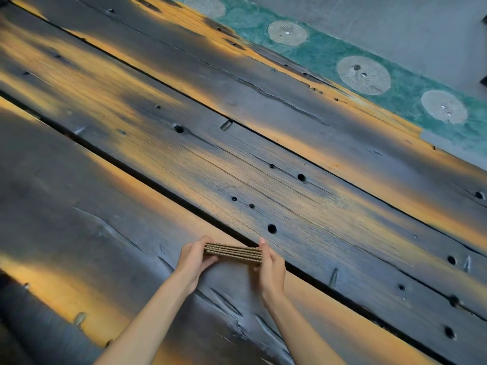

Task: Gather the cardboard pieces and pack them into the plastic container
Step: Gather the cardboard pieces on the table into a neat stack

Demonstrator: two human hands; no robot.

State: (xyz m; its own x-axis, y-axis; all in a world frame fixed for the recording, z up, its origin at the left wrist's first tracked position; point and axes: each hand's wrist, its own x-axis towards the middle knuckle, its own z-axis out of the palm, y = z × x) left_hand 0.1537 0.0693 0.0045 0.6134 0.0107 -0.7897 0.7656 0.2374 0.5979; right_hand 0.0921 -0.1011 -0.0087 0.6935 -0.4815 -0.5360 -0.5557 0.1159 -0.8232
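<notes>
Two hands pinch one stack of cardboard pieces over dark planks.

Left hand grips the stack's left end, right hand its right end, edges facing up. Beyond them run worn wooden planks with holes and gaps; farther off lies a green strip.
</notes>
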